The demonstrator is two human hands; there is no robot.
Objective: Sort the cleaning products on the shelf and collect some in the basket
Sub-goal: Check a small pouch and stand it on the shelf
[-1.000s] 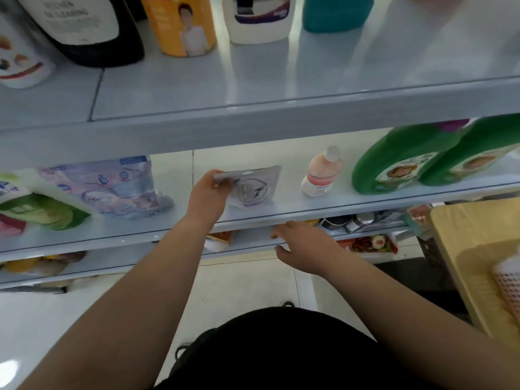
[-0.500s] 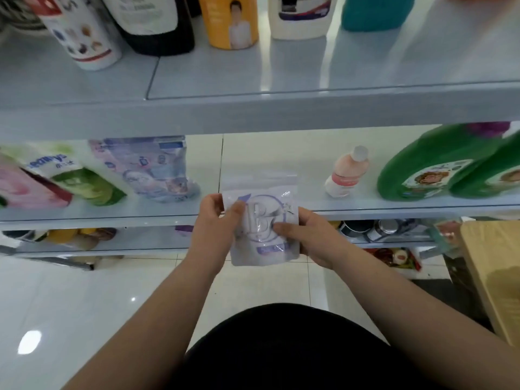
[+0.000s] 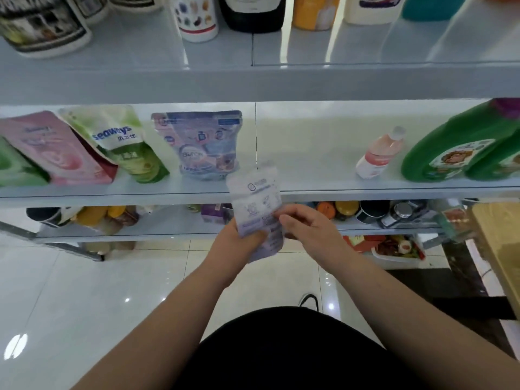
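The small white-and-lilac pouch (image 3: 257,209) is being held upright in front of the middle shelf (image 3: 365,190), just below its front edge, with both hands closed on its lower half. The left hand (image 3: 239,237) is gripping it from the left with the thumb lying across the front; the right hand (image 3: 306,229) is pinching its right edge between thumb and fingers. Half a second ago the pouch was showing a large purple ring design; now it is showing a side with small printed icons and fine text, too blurred to read. One second ago the left hand alone was lifting it off the shelf while the right hand was waiting below the edge.

On the middle shelf behind it, a blue-lilac stand-up pouch (image 3: 201,144) is standing just to the left, its lettering unreadable. Further left, a green refill pouch (image 3: 123,144) is showing the word "seaways" with Chinese characters under it, and a pink refill pouch (image 3: 59,150) is leaning beside it. To the right, well apart from the pouches, a small pink bottle (image 3: 380,153) with a white cap is standing, and beyond it a green detergent jug (image 3: 450,147) with a picture label. On the top shelf, a white canister (image 3: 197,18) printed with coloured shapes is standing beside a black bottle (image 3: 253,15).
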